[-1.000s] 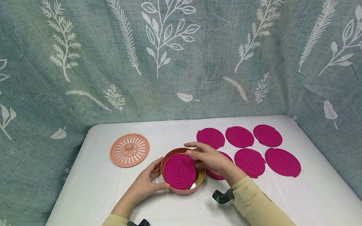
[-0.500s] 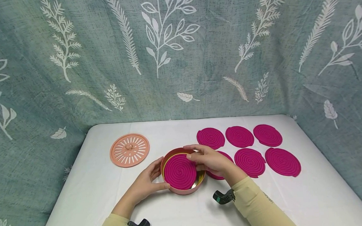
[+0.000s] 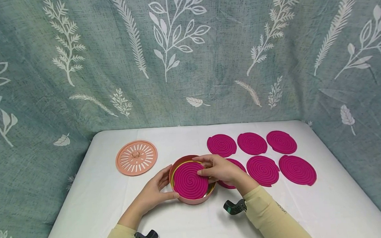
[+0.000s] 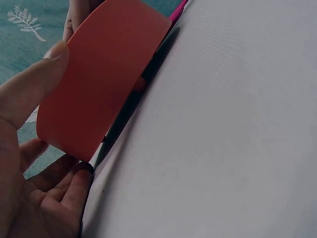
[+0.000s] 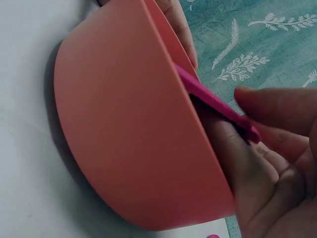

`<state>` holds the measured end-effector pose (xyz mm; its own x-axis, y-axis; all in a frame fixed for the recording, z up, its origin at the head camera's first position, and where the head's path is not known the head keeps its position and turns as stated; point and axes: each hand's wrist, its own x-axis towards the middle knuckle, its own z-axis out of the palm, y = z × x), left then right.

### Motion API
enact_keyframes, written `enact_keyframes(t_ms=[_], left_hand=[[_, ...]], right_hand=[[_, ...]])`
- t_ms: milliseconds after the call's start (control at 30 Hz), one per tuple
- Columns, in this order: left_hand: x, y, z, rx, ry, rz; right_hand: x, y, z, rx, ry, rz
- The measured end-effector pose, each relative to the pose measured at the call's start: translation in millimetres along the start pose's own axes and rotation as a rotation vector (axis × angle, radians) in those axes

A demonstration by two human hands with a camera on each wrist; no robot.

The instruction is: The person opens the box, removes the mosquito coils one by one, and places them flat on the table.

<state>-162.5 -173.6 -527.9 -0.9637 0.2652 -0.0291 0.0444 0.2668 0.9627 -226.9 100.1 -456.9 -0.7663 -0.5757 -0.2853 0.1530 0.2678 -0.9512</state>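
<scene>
A round salmon-coloured tin (image 3: 195,201) with a yellowish inside rests on the table, also seen as an orange wall (image 4: 99,84) in the left wrist view. My left hand (image 3: 155,189) grips its left side, thumb at the near rim and fingers further round. A magenta mosquito coil (image 3: 190,180) lies tilted in the tin's mouth, its right edge raised above the rim in the right wrist view. My right hand (image 3: 220,169) pinches that edge, thumb above and fingers beneath, reaching inside the tin. The tin's bottom is mostly hidden by the coil.
A slotted orange lid (image 3: 137,168) with a small knob lies at the back left. Several magenta coils (image 3: 252,143) lie flat in two rows to the right; one coil (image 3: 236,163) is partly behind my right hand. A patterned green curtain (image 3: 189,90) hangs behind the white table.
The coil has shifted slightly right within the tin's mouth. My right thumb has slid down onto its edge, and the fingers have drawn in around it. My left hand has stayed put.
</scene>
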Motion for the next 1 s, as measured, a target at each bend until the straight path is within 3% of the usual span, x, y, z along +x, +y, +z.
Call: enact_keyframes(t_ms=[167,400,1000], left_hand=[[0.3,0.2,0.1,-0.008,-0.001,0.008],[0.7,-2.0,-0.5,-0.031,-0.011,0.058],[0.1,-1.0,-1.5,-0.026,-0.018,0.029]], right_hand=[[-1.4,0,-1,-0.014,0.018,-0.001],[-3.8,0,-5,0.066,0.059,-0.016],[-22.5,11,-23,0.267,0.159,-0.125]])
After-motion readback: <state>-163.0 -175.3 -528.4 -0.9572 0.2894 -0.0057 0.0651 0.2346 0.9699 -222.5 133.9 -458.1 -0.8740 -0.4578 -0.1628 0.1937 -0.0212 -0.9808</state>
